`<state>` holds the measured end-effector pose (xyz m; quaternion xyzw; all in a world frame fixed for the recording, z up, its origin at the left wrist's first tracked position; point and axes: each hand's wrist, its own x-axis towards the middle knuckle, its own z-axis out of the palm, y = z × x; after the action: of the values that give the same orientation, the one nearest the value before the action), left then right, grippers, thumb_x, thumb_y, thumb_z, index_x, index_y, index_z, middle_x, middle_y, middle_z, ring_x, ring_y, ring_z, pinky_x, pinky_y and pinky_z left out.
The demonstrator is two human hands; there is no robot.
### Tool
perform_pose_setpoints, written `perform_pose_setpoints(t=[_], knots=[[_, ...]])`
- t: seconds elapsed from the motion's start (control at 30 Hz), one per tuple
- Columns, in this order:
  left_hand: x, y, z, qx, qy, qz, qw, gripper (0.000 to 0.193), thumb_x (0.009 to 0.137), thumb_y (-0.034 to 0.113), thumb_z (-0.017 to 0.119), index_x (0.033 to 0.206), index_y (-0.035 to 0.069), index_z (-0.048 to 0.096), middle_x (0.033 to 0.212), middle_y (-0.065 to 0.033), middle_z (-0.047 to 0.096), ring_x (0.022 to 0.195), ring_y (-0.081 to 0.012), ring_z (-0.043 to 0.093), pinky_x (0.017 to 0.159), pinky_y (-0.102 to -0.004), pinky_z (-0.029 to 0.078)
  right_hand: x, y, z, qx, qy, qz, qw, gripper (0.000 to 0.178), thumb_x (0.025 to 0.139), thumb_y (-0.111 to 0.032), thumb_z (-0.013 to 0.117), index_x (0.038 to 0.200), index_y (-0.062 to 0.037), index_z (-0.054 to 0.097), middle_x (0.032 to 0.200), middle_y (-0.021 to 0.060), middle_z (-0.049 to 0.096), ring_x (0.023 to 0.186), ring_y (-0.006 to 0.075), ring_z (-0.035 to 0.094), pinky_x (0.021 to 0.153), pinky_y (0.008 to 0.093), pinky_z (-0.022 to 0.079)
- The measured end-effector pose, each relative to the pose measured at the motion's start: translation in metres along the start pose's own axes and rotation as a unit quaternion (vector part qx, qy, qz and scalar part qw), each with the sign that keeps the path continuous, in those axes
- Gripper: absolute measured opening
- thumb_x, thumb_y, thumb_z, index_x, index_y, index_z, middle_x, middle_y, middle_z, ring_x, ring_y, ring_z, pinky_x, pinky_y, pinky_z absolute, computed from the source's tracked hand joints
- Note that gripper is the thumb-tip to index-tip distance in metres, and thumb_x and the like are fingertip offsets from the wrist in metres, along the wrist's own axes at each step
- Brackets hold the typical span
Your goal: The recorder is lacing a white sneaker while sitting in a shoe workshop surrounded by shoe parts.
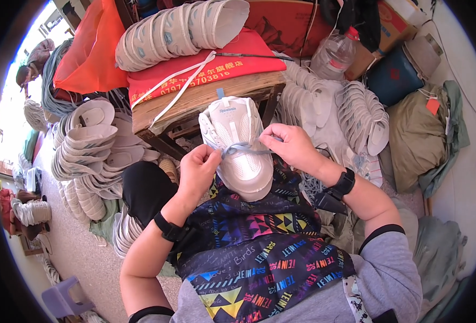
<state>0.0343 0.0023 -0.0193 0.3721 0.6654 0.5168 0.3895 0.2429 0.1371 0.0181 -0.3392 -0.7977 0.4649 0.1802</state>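
Observation:
A white sneaker upper (242, 167) rests on my lap, its toe end toward me and its tongue toward the wooden bench. Across its lower eyelets runs a grey-blue shoelace (240, 147). My left hand (199, 168) pinches the lace at the left side of the upper, thumb against fingers. On the right, my right hand (289, 144) pinches the lace with thumb and forefinger, drawing it out sideways. Black bands circle both wrists. A patterned apron (259, 242) covers my lap under the upper.
Just ahead stands a wooden bench (195, 99) with a red cloth (259, 51), white laces (181, 89) and a row of nested uppers (179, 32). Stacked uppers (84, 153) lie on the left floor, more uppers (362, 116) at right. A plastic bottle (332, 56) stands behind.

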Motion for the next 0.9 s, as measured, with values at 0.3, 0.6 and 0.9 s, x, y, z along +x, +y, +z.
perform_pose_setpoints(t=[0.3,0.6,0.9], knots=[[0.006,-0.001,-0.003,0.082,-0.026,0.028,0.996,0.02,0.092,0.015,0.062,0.079,-0.001,0.062,0.068,0.0025,0.057,0.062,-0.0034,0.046,0.055,-0.0225,0.039,0.009,-0.005,0.007,-0.078,0.033,-0.08,0.993,0.019,0.087,-0.019,0.061,0.081,-0.0018,0.06,0.066,0.0121,0.062,0.061,0.0283,0.061,0.058,0.0385,0.044],[0.006,0.055,-0.02,0.378,-0.012,0.342,0.86,0.03,0.074,0.01,0.074,0.099,0.004,0.059,0.104,-0.0132,0.053,0.09,-0.0312,0.059,0.074,-0.0387,0.049,0.013,-0.011,0.006,-0.387,0.02,-0.283,0.877,0.008,0.078,-0.015,0.06,0.08,-0.0089,0.056,0.073,0.0063,0.059,0.077,0.0247,0.06,0.072,0.0377,0.043],[0.03,0.073,-0.023,0.515,-0.185,0.341,0.764,0.037,0.067,0.01,0.076,0.097,0.007,0.054,0.106,-0.0102,0.049,0.093,-0.0315,0.058,0.078,-0.0419,0.049,0.055,-0.034,-0.026,-0.35,-0.132,-0.383,0.845,0.021,0.074,-0.009,0.062,0.094,-0.0056,0.055,0.1,0.0121,0.054,0.086,0.0324,0.062,0.068,0.0428,0.05]])
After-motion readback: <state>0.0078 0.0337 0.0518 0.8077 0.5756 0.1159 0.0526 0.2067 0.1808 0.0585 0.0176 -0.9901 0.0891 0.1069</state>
